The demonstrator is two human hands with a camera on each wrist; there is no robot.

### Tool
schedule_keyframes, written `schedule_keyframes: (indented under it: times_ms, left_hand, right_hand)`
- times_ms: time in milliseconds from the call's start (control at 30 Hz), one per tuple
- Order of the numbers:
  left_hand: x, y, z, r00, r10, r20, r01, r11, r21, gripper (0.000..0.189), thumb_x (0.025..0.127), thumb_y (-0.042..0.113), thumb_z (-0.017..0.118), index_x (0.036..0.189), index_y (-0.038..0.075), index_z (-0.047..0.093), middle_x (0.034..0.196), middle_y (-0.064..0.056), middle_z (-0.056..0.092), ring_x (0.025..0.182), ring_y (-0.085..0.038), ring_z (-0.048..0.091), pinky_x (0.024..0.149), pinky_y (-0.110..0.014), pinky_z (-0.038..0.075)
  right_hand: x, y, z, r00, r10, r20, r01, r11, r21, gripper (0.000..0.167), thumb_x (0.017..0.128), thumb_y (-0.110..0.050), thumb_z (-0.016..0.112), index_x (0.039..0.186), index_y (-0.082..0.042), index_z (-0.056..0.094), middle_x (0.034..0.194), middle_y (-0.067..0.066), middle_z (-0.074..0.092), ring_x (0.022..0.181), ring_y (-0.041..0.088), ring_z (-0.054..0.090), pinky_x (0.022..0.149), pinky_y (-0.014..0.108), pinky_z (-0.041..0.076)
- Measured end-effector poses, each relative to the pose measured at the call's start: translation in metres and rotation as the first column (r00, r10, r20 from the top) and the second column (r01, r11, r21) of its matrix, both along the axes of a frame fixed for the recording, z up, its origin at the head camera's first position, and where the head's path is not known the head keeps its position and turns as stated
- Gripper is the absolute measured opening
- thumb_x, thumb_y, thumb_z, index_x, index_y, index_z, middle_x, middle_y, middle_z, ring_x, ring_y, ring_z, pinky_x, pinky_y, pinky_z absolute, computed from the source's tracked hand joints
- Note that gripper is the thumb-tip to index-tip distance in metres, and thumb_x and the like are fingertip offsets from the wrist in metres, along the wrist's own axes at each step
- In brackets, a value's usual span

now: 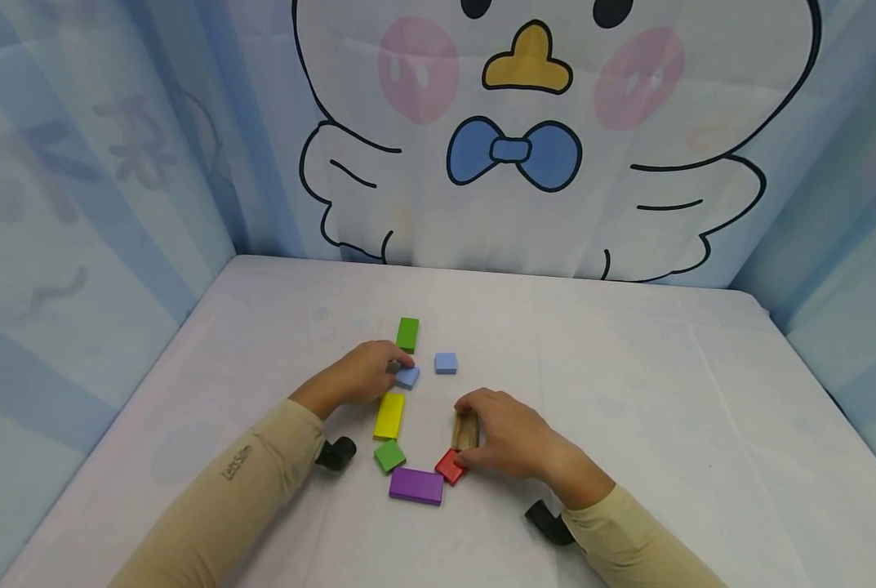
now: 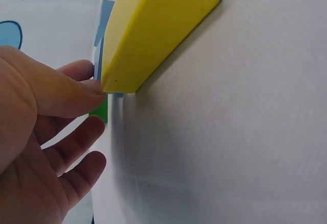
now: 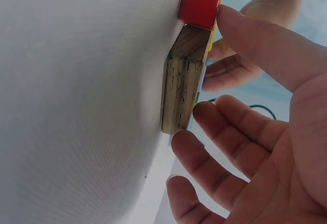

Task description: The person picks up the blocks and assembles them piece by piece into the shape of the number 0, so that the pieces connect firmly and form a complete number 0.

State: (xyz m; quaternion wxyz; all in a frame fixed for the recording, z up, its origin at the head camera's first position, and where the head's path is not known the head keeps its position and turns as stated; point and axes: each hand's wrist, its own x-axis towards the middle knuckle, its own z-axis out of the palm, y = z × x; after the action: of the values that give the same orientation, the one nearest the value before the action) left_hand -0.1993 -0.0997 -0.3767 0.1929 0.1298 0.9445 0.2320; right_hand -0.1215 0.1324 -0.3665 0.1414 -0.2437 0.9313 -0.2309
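Several coloured blocks lie in a rough loop in the head view. My left hand pinches a small blue block between thumb and fingers, just beyond a yellow block. In the left wrist view the yellow block hides most of that blue block. My right hand holds a brown wooden block, its fingers curled at the far end. The right thumb is at the edge of a red block, which meets the near end of the wooden block.
A green block lies beyond my left hand, and a second blue block sits to the right. Nearer are a square green block and a purple block. A patterned curtain stands behind the white table.
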Motion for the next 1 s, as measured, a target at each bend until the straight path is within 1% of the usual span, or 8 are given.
schedule_keyframes:
  times_ms: [133, 233, 333, 533, 767, 1000]
  left_hand:
    - [-0.001, -0.001, 0.000, 1.000, 0.009, 0.018, -0.009, 1.000, 0.003, 0.035, 0.098, 0.002, 0.060, 0.131, 0.013, 0.065, 0.140, -0.009, 0.055, 0.131, -0.028, 0.048, 0.112, -0.047, 0.037]
    - [-0.001, -0.002, 0.000, 0.999, 0.027, 0.035, -0.027, 1.000, 0.014, 0.035, 0.098, 0.001, 0.060, 0.131, 0.013, 0.066, 0.140, -0.010, 0.055, 0.131, -0.029, 0.048, 0.112, -0.047, 0.037]
    - [-0.001, -0.003, -0.001, 0.999, 0.039, 0.038, -0.040, 0.999, 0.034, 0.034, 0.097, 0.005, 0.062, 0.130, 0.013, 0.066, 0.139, -0.010, 0.056, 0.129, -0.028, 0.050, 0.111, -0.047, 0.038]
    - [0.000, -0.005, -0.005, 0.999, 0.044, 0.012, -0.045, 0.997, 0.063, 0.030, 0.098, 0.016, 0.066, 0.127, 0.012, 0.067, 0.133, -0.008, 0.059, 0.121, -0.026, 0.053, 0.109, -0.044, 0.041]
    - [0.001, -0.004, -0.007, 0.998, 0.066, -0.003, -0.066, 0.993, 0.093, 0.028, 0.097, 0.018, 0.069, 0.124, 0.012, 0.068, 0.125, -0.006, 0.062, 0.111, -0.023, 0.055, 0.106, -0.042, 0.044]
    - [0.000, -0.006, -0.011, 0.997, 0.080, -0.018, -0.077, 0.992, 0.103, 0.029, 0.096, 0.021, 0.070, 0.123, 0.013, 0.069, 0.123, -0.004, 0.063, 0.109, -0.022, 0.055, 0.105, -0.041, 0.045]
  right_hand:
    - [0.000, 0.001, 0.000, 1.000, 0.002, -0.001, -0.002, 1.000, -0.003, 0.052, 0.082, -0.025, 0.080, 0.125, -0.004, 0.060, 0.120, 0.006, 0.061, 0.114, 0.025, 0.056, 0.100, 0.044, 0.047]
    - [0.000, 0.002, 0.001, 1.000, 0.008, -0.001, -0.008, 1.000, -0.011, 0.052, 0.082, -0.025, 0.080, 0.124, -0.003, 0.060, 0.120, 0.006, 0.061, 0.113, 0.025, 0.056, 0.100, 0.045, 0.047]
    - [0.000, 0.002, 0.000, 1.000, 0.011, -0.002, -0.011, 1.000, -0.017, 0.052, 0.082, -0.024, 0.080, 0.124, -0.003, 0.060, 0.120, 0.007, 0.061, 0.113, 0.025, 0.056, 0.100, 0.045, 0.047]
    - [0.000, 0.002, -0.001, 1.000, 0.015, -0.003, -0.015, 0.999, -0.031, 0.052, 0.082, -0.024, 0.080, 0.124, -0.002, 0.060, 0.121, 0.008, 0.062, 0.114, 0.026, 0.056, 0.100, 0.045, 0.047]
    - [0.000, 0.002, -0.002, 1.000, 0.013, -0.009, -0.013, 0.999, -0.029, 0.052, 0.081, -0.025, 0.080, 0.123, -0.002, 0.060, 0.121, 0.007, 0.062, 0.113, 0.026, 0.056, 0.100, 0.045, 0.047]
    - [0.000, 0.002, -0.001, 1.000, 0.013, -0.007, -0.014, 0.999, -0.030, 0.052, 0.081, -0.024, 0.080, 0.123, -0.002, 0.060, 0.121, 0.008, 0.062, 0.114, 0.026, 0.056, 0.100, 0.045, 0.046]
